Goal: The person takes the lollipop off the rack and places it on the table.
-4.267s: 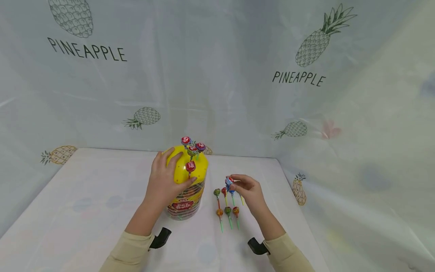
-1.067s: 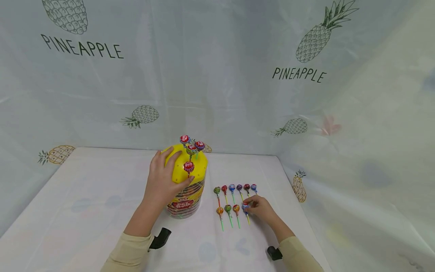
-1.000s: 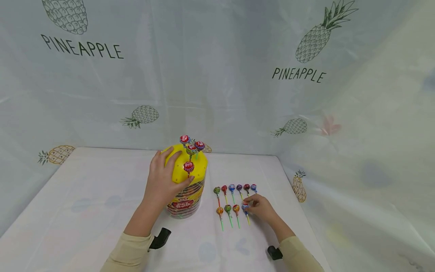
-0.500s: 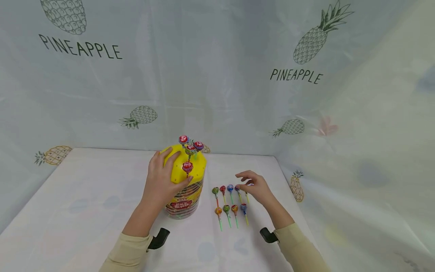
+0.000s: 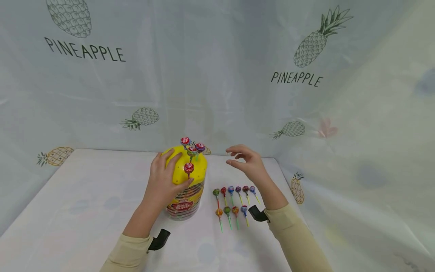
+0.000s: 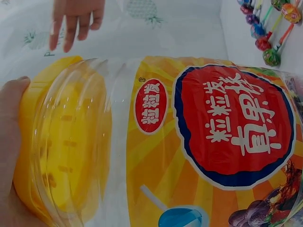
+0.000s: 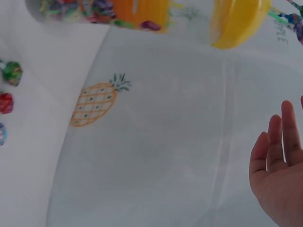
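Note:
My left hand (image 5: 162,179) grips the yellow lid (image 5: 201,166) of a clear jar (image 5: 185,206) from its left side, thumb at the front edge. Several wrapped lollipops, one of them red (image 5: 188,168), stand upright in the lid with their sticks down. The jar's orange label (image 6: 151,165) fills much of the left wrist view. My right hand (image 5: 249,163) hovers to the right of the lid, fingers loosely bent and holding nothing. Below it, lollipops lie in two rows; a blue one (image 5: 244,209) ends the front row at the right.
The back row of lollipops ends at the right with another blue one (image 5: 253,189). A white cloth-covered table (image 5: 112,181) carries everything. Behind it hangs a pineapple-print curtain (image 5: 217,75).
My right hand first held the blue lollipop above the rows, then laid it at the front row's right end. It has let go and risen up and leftward. My left hand stayed on the lid.

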A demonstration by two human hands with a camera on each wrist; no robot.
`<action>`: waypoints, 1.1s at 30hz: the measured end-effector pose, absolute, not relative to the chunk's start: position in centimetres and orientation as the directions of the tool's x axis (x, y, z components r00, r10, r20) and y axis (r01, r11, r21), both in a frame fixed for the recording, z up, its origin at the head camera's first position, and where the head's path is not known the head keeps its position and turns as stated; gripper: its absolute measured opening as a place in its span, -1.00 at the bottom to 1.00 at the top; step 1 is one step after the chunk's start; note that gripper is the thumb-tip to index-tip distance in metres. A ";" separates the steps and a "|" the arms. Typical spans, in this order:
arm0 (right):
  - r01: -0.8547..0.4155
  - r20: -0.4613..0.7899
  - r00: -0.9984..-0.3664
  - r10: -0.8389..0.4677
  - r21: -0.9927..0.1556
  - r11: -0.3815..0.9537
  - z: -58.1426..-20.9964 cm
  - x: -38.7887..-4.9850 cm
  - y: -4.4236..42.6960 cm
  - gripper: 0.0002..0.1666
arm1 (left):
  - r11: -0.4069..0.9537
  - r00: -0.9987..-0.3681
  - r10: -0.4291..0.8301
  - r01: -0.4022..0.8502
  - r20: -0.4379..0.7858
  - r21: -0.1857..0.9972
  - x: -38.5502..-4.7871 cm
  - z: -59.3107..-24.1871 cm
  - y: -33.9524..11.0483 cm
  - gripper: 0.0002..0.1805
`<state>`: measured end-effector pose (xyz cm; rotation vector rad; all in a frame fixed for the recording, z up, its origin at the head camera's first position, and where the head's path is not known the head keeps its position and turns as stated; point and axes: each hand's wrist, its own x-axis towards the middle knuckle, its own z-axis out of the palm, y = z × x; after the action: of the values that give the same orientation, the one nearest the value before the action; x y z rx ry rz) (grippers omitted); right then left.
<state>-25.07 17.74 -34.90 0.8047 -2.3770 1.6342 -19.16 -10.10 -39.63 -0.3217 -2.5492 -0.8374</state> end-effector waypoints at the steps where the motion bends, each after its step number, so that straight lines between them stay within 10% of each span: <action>1: -0.513 0.418 -0.839 -0.349 -0.821 0.250 -34.9 -25.4 17.5 -0.63 | 0.790 -0.879 0.084 0.346 0.470 0.507 -19.2 -39.6 -10.1 -0.12; 33: -0.546 0.523 -0.780 -0.342 -0.837 -0.036 -33.7 -24.9 10.5 -0.68 | 0.814 -0.882 0.122 0.352 0.456 0.462 -19.1 -39.6 -10.4 -0.10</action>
<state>-24.95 10.46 -33.74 0.9635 -2.0639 1.9272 -19.05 -10.38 -39.61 -0.3550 -2.5885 -0.7719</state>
